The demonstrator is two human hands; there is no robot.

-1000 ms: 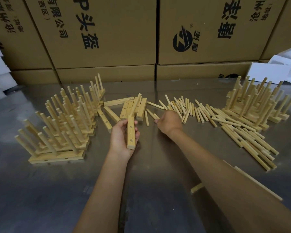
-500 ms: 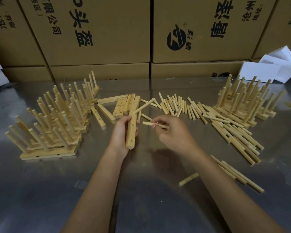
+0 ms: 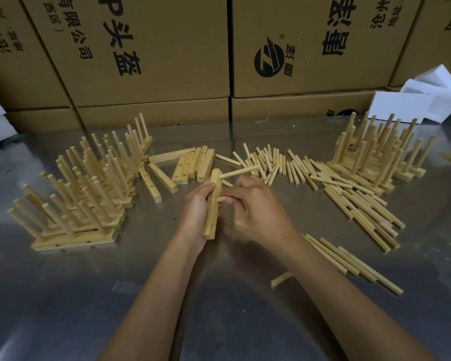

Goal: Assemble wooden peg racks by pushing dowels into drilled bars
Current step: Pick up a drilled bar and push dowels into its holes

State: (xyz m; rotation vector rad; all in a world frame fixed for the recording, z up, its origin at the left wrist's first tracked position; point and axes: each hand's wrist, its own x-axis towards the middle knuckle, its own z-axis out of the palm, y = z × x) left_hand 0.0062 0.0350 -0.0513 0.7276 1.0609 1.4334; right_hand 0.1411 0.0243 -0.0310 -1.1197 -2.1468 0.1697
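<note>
My left hand (image 3: 197, 212) grips a drilled wooden bar (image 3: 212, 217), held nearly upright above the steel table. One dowel (image 3: 238, 172) sticks out of the bar's top hole to the right. My right hand (image 3: 258, 207) pinches a second dowel (image 3: 222, 199) whose tip meets the bar's middle hole. Loose dowels (image 3: 276, 164) lie in a heap behind my hands. Several bare bars (image 3: 193, 165) lie beside them.
Finished peg racks (image 3: 84, 183) are stacked at the left, and more racks (image 3: 375, 155) stand at the right. Long dowels (image 3: 362, 207) spread across the right of the metal table (image 3: 63, 295). Cardboard boxes (image 3: 154, 48) wall the back. White paper (image 3: 414, 100) lies far right.
My right hand picked dowels from the heap; one now sits in the bar's top hole, and a second has been brought to the middle hole. The bar has tilted more upright.
</note>
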